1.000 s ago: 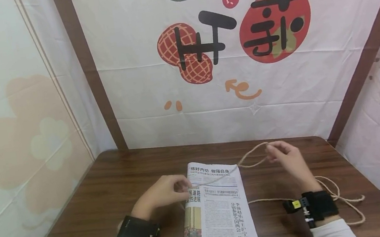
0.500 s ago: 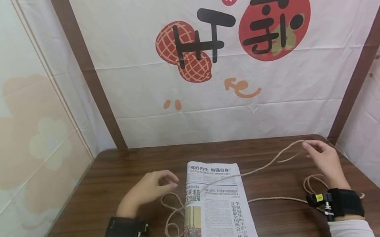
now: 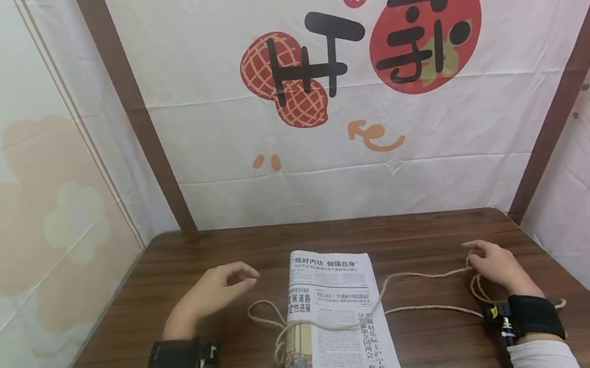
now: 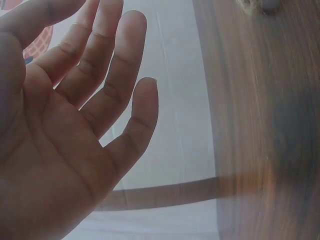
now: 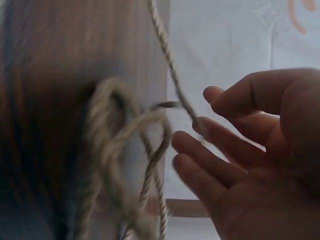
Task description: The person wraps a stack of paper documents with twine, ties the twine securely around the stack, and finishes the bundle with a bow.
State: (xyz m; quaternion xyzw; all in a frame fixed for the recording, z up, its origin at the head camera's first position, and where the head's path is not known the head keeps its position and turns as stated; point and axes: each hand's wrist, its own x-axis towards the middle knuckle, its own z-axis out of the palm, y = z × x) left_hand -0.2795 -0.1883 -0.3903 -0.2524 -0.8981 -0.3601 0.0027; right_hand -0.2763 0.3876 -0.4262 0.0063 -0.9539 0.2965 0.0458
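Note:
A folded newspaper [image 3: 345,351] lies flat on the table with a tan rope [image 3: 424,276] across its top. Another stretch of the rope comes out from the newspaper's right edge, and loops lie beside its left edge. My left hand [image 3: 214,294] hovers left of the newspaper, fingers loosely bent and holding nothing; its bare palm [image 4: 55,145] shows in the left wrist view. To the right of the newspaper is my right hand [image 3: 493,263], fingers relaxed and spread. In the right wrist view the rope [image 5: 170,65] runs to the fingertips [image 5: 202,125], with no fingers curled round it.
The wooden table [image 3: 225,246] has a printed white curtain [image 3: 274,193] behind it and more cloth at both sides. Rope coils [image 5: 115,140] lie close by the right hand. Each wrist wears a black strap with a camera.
The right hand has drawn the rope rightward, then lowered and let it go. The rope has dropped lower across the newspaper. The left hand has moved left, away from the newspaper.

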